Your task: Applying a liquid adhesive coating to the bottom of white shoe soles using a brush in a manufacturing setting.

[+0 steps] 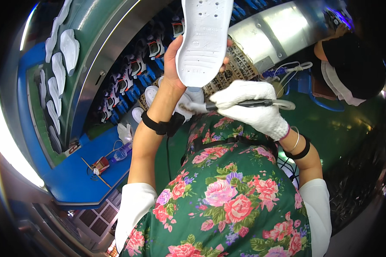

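Note:
A white shoe sole (205, 47) is held up at the top centre, its patterned face with small holes turned toward me. My bare left hand (172, 64) grips it, with the thumb side at its left edge and fingertips showing past its right edge. Below the sole, my right hand (249, 106) wears a white glove and is closed round the black handle of a brush (254, 103). The brush's pale bristles point left, just under the sole's lower end and apart from it. A light-coloured tube runs from the handle's rear end.
More white soles (150, 95) lie behind my left forearm. A green belt (39, 128) at the left carries several white soles. A blue table (79, 177) holds a bottle (119, 155) and a stick. Shoes on blue holders (135, 66) line the back. Another person (351, 64) sits at right.

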Motion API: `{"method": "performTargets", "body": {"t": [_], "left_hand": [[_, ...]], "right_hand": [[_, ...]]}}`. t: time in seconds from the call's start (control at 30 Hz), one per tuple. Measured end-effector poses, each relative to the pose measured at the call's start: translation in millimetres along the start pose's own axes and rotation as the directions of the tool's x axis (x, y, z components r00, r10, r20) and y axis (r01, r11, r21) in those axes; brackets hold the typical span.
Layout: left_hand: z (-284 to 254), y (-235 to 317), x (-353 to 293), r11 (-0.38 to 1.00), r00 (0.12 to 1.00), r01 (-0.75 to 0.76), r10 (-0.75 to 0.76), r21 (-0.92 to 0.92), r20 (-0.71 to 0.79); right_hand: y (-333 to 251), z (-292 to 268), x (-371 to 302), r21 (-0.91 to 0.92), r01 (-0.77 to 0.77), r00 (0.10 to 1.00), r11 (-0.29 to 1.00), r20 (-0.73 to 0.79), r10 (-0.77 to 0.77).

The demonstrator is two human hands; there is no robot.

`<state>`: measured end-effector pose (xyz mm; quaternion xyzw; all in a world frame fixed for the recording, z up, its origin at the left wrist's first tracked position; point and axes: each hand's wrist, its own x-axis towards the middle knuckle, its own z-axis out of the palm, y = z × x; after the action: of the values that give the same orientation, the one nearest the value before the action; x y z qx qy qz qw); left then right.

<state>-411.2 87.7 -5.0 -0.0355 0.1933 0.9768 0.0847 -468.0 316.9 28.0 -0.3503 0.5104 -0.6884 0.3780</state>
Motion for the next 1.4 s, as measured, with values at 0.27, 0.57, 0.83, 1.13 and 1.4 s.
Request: {"method": "performTargets", "body": {"t": [0.27,0.57,0.83,1.13,1.4], "left_hand": [[11,-38,-13,0.980,0.972,-0.083,0.039,-0.182,-0.231],[33,-29,-36,0.967,0.917,-0.249,0.220,-0.047,-0.331],[46,122,-46,0.887,0.877,-0.463,0.457,0.000,0.149],[41,151,-11,0.607,0.641,-0.766,0.747,-0.213,-0.176],[50,127,159,-0.292,0.507,-0.044,0.817,0.955,0.273]], "right_hand": [[-14,-46,39,-0.453,0.181,0.956,0.873,-0.129,-0.265],[-32,-36,33,-0.180,0.122,0.992,0.976,-0.010,-0.126],[4,-51,31,0.418,-0.025,0.919,0.908,-0.348,0.186],[56,-44,21,0.369,-0.175,0.883,0.913,-0.352,0.311],[67,-59,-3,0.404,-0.181,0.813,0.896,-0.452,0.368]]}}
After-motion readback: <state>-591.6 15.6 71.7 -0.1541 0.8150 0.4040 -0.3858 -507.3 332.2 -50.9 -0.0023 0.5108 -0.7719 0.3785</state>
